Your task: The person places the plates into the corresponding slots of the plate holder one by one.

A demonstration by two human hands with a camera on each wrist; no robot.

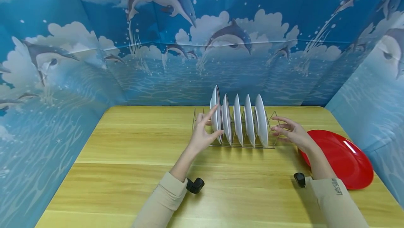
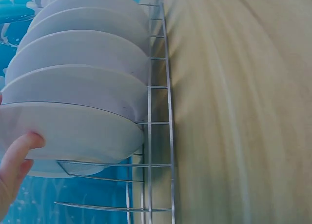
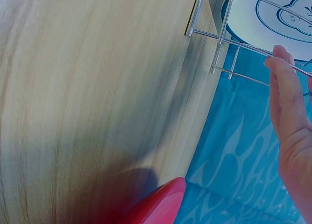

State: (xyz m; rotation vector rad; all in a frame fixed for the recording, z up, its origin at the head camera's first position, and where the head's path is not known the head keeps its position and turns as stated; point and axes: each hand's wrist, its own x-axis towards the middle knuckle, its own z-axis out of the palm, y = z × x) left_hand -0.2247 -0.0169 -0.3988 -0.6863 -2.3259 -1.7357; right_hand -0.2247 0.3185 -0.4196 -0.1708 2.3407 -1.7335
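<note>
A wire dish rack [image 1: 243, 147] stands near the back of the table with several white plates upright in it. The leftmost plate [image 1: 216, 94] has a dark rim. My left hand [image 1: 200, 131] pinches that plate by its near side, and in the left wrist view a fingertip [image 2: 33, 139] presses its white outer face. At the rack's right end, my right hand [image 1: 293, 134] has its fingers spread and fairly straight, some touching the end wires. The rightmost plate [image 1: 262, 121] shows a blue ring pattern in the right wrist view. Part of the right hand runs out of that view.
A glossy red oval plate [image 1: 347, 161] lies on the table beside my right forearm. The wooden table [image 1: 126, 172] has dolphin-printed cloth [image 1: 151, 80] along its back and sides. A black wrist device [image 1: 195, 185] sits at my left cuff, and another [image 1: 300, 179] at my right.
</note>
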